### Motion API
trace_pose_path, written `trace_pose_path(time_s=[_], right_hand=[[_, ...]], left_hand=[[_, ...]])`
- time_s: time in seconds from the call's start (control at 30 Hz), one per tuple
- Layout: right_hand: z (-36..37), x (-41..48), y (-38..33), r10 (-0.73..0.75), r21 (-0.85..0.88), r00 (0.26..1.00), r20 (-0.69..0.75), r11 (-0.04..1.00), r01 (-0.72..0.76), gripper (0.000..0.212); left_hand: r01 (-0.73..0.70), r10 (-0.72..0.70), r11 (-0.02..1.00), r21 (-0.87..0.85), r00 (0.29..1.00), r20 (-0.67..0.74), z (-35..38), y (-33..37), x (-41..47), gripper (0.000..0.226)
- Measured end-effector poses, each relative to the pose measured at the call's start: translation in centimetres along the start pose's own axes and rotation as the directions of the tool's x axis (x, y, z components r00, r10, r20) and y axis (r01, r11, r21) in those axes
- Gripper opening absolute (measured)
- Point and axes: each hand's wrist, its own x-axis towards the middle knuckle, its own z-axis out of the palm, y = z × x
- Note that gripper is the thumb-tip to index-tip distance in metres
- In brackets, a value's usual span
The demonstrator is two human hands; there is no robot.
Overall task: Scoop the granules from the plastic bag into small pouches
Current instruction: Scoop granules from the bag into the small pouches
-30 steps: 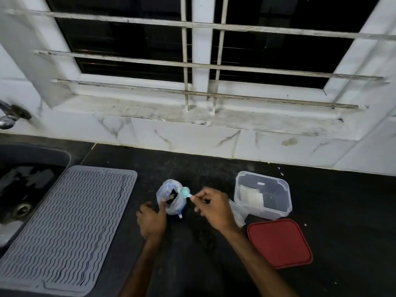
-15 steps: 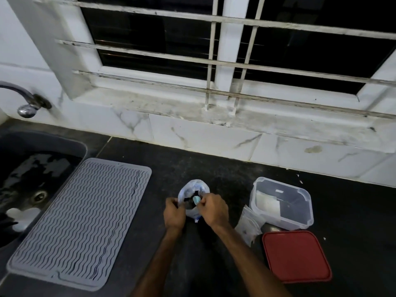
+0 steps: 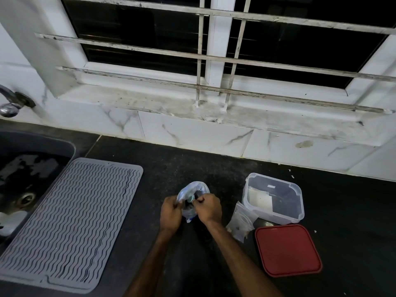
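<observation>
Left grip pinches the plastic bag rim, right grip holds the teal scoop inside it; hold mouth wide, lift level toward pouches just right.

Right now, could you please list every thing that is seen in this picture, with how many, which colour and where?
plastic bag: one, clear bluish, middle of the counter, mouth open
scoop: one, teal, in the bag's mouth, mostly hidden
pouches: clear, count unclear, between the bag and the container
container: one, clear, open, right of the bag
lid: one, red, flat, in front of the container
mat: one, grey, ribbed, left of the bag
sink: one, dark, far left
tap: one, chrome, above the sink
counter: one, black
window bars: several, white, behind the counter
left hand: grips the bag's left edge
right hand: pinches the scoop
</observation>
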Motion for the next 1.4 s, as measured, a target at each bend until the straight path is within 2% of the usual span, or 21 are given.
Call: trace_pose_path(time_s=[0.17, 0.27, 0.4, 0.57, 0.63, 0.73, 0.8, 0.9, 1.0, 1.1, 1.23, 1.3, 1.4], right_hand=[[0.0, -0.7, 0.3, -0.027, -0.067, 0.999, -0.033, 0.997, 0.024, 0.026], [-0.2, -0.8, 0.2, -0.027, -0.069, 0.999, -0.033, 0.997, 0.024, 0.027], [-0.6, -0.7, -0.1, -0.025, -0.069, 0.999, -0.023, 0.997, 0.024, 0.026], [-1.1, -0.8, 0.0, -0.073, -0.131, 0.997, -0.011, 0.989, 0.07, 0.023], [-1.1, -0.8, 0.1, -0.047, -0.118, 0.999, -0.012, 0.992, 0.045, 0.024], [-1.1, -0.6, 0.1, -0.019, -0.096, 1.0, -0.014, 0.995, 0.017, 0.021], [-1.1, -0.6, -0.2, -0.03, -0.099, 0.999, -0.019, 0.995, 0.028, 0.019], [-0.9, -0.7, -0.4, -0.037, -0.112, 0.999, -0.02, 0.993, 0.034, 0.017], [-1.0, -0.7, -0.2, -0.05, -0.116, 0.998, -0.027, 0.992, 0.047, 0.019], [-1.3, -0.7, 0.3, -0.087, -0.146, 0.995, -0.051, 0.986, 0.079, 0.018], [-1.0, -0.8, 0.6, -0.167, -0.305, 0.984, -0.054, 0.941, 0.143, 0.014], [-0.6, -0.8, 0.6, -0.148, -0.28, 0.988, -0.034, 0.951, 0.133, 0.013], [-0.5, -0.5, 0.8, -0.046, -0.112, 0.999, 0.016, 0.993, 0.047, 0.018]], left_hand=[[0.126, -0.136, 0.976, -0.178, 0.99, -0.048, 0.6, 0.1, 0.3, 0.014], [0.102, -0.116, 0.971, -0.218, 0.992, -0.052, 0.9, 0.4, 0.0, 0.012], [0.042, -0.044, 0.989, -0.144, 0.999, -0.007, 1.1, 0.7, 0.1, 0.015], [0.048, -0.07, 0.983, -0.177, 0.99, -0.121, 0.7, 0.9, 0.5, 0.014], [0.041, -0.054, 0.986, -0.163, 0.996, -0.072, 0.5, 0.8, 0.7, 0.011], [0.051, -0.047, 0.995, -0.087, 0.997, 0.055, 0.3, 0.8, 1.1, 0.025], [0.07, -0.066, 0.997, -0.042, 0.994, 0.087, 0.3, 1.1, 1.3, 0.032], [0.038, -0.038, 0.999, 0.01, 0.999, 0.006, 0.1, 1.9, 1.5, 0.026], [0.096, -0.095, 0.995, 0.004, 0.989, -0.11, -0.1, 2.3, 1.6, 0.027], [0.161, -0.156, 0.986, 0.039, 0.98, -0.122, 0.1, 1.7, 1.5, 0.035], [0.194, -0.187, 0.975, 0.108, 0.979, -0.077, 0.4, 1.7, 1.4, 0.042], [0.223, -0.216, 0.969, 0.11, 0.974, -0.068, 0.5, 2.0, 1.5, 0.042], [0.236, -0.23, 0.969, 0.078, 0.97, -0.08, 0.4, 2.1, 1.8, 0.036]])
